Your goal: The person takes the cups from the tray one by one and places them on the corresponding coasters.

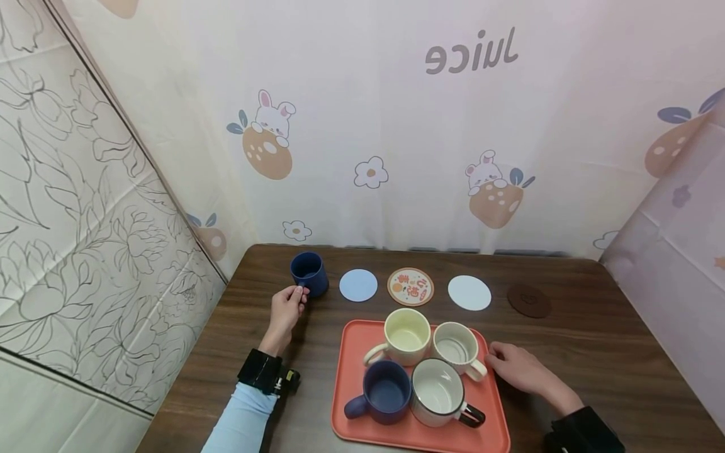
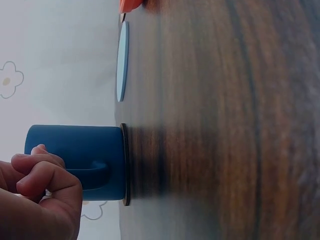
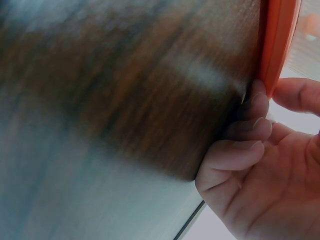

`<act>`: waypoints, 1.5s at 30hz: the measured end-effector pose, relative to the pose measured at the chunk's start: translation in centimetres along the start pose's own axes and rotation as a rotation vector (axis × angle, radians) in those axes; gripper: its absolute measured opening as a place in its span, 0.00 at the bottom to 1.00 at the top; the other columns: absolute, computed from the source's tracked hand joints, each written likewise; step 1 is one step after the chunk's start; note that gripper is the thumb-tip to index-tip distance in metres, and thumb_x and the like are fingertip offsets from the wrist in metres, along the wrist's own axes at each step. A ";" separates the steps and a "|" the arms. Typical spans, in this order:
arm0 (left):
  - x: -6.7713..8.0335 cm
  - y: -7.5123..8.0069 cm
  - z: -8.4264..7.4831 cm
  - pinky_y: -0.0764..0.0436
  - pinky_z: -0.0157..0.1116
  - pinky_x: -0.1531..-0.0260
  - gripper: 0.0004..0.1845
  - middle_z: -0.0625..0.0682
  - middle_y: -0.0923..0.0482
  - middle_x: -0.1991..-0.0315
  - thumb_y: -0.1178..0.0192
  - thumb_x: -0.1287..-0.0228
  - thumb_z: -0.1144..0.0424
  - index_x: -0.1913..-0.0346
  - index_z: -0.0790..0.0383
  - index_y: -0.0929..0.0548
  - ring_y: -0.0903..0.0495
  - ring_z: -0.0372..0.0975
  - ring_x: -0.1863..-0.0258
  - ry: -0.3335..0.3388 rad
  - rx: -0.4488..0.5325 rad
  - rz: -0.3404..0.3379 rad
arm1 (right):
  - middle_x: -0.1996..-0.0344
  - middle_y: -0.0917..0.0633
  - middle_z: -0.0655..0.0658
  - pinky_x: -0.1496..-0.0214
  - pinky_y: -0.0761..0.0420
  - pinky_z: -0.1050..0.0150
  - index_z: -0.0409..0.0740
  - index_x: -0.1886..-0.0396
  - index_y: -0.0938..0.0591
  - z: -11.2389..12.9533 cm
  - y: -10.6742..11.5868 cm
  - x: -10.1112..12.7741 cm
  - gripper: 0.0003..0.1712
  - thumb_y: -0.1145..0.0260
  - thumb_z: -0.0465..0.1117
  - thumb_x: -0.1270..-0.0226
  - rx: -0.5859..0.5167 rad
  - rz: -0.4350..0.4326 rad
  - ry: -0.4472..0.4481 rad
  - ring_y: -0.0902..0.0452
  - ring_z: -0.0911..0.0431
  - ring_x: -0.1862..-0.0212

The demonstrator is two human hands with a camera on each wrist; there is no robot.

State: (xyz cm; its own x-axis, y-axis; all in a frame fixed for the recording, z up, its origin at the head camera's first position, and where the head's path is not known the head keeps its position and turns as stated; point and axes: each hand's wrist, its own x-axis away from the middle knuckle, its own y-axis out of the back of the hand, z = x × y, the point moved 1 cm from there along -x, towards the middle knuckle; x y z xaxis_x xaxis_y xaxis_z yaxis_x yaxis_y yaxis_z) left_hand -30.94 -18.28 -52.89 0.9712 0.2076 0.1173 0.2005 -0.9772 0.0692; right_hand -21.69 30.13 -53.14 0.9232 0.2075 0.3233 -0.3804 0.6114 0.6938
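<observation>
The left hand (image 1: 287, 306) pinches the handle of the blue cup (image 1: 308, 273), which sits on a dark coaster at the back left of the table (image 1: 595, 340). The right hand (image 1: 518, 368) rests with loose fingers against the orange tray (image 1: 345, 371), holding nothing.

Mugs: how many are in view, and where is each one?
5. Four stand on the orange tray: yellow mug, white ribbed mug, blue mug, black-handled white mug. The dark blue mug stands behind, its handle in the left hand.
</observation>
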 end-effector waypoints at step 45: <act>-0.9 1.1 -0.8 0.28 0.31 0.72 0.20 0.67 0.15 0.53 0.51 0.13 0.57 0.47 0.70 0.15 0.27 0.37 0.75 0.076 -0.065 0.092 | 0.75 0.25 0.48 0.68 0.33 0.61 0.44 0.64 0.21 0.3 0.0 -0.1 0.11 0.41 0.42 0.20 0.017 -0.002 -0.014 0.28 0.53 0.70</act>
State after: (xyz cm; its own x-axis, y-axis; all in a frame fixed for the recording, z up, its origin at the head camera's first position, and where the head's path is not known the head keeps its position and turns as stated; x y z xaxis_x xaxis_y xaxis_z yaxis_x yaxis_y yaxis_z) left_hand -31.64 -19.53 -52.11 0.9720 0.1219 0.2011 0.0993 -0.9880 0.1186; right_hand -21.82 29.88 -52.97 0.9231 0.1955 0.3312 -0.3798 0.5989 0.7050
